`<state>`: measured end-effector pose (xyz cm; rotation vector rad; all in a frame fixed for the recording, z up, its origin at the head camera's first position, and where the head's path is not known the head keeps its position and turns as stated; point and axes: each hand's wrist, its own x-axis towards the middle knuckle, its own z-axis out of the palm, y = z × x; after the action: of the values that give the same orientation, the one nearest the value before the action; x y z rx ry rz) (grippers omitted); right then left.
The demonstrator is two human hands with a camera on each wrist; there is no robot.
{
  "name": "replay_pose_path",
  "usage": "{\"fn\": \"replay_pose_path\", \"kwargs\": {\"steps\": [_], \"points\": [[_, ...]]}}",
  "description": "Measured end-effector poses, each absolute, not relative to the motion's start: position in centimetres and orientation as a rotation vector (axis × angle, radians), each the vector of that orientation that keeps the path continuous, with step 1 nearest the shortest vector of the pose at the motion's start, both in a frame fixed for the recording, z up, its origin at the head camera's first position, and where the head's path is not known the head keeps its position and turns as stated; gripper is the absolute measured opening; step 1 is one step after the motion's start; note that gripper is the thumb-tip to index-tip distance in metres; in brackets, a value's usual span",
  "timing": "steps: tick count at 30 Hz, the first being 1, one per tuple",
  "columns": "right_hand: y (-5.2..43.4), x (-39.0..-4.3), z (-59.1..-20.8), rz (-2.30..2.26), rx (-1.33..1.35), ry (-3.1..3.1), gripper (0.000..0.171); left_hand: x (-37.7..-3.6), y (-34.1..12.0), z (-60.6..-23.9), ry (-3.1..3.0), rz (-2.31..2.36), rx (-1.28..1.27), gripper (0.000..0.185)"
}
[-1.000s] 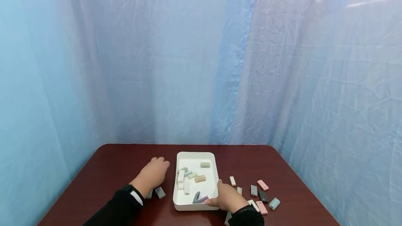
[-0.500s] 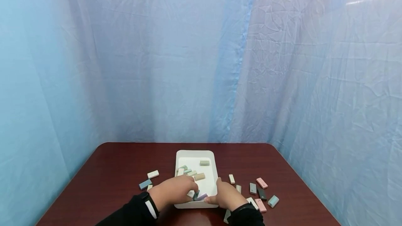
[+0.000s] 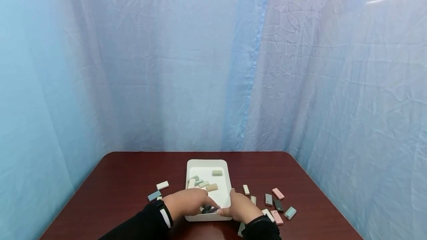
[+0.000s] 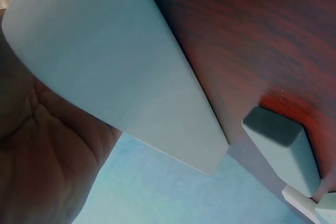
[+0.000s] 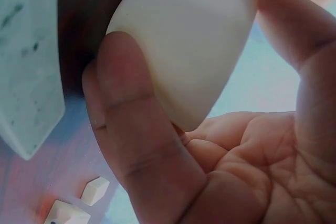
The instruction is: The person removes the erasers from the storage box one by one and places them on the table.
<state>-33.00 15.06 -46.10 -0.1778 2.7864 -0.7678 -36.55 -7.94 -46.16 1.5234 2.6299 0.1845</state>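
A white rectangular tray (image 3: 221, 195) stands on the table with several small pastel blocks inside, among them a tan block (image 3: 212, 187) and a pale green block (image 3: 217, 173). My right hand (image 3: 241, 208) grips its near right corner, thumb over the rim and fingers along the outer side, as the right wrist view shows of the tray (image 5: 194, 40). Reaching over the near left rim, my left hand (image 3: 186, 201) has its fingertips low inside, right at a dark block (image 3: 207, 209). In the left wrist view, the tray wall (image 4: 105, 66) hides those fingers; I cannot tell whether they pinch a block.
Left of the tray lie a white block (image 3: 162, 185) and a blue block (image 3: 154, 195). Several more are scattered to the right, including a pink block (image 3: 278, 193), a grey block (image 3: 268, 199) and a light blue block (image 3: 290, 213). Blue curtains (image 3: 200, 66) hang behind the dark red table (image 3: 140, 169).
My left hand has moved from the table left of the tray to inside it, then slightly further right toward the dark block. My right hand keeps its grip on the tray corner.
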Motion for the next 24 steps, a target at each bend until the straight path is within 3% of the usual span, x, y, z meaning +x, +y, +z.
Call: {"fn": "replay_pose_path", "kwargs": {"steps": [14, 24], "points": [[15.1, -33.2, -46.4, -0.76, -0.178, 2.794, 0.098, -37.1, -7.3, -47.0, 2.656, 0.155, 1.53, 0.051], [15.2, -33.3, -46.4, -0.764, -0.184, 2.798, 0.1, -37.4, -7.9, -47.7, 2.752, 0.201, 1.546, 0.02]]}}
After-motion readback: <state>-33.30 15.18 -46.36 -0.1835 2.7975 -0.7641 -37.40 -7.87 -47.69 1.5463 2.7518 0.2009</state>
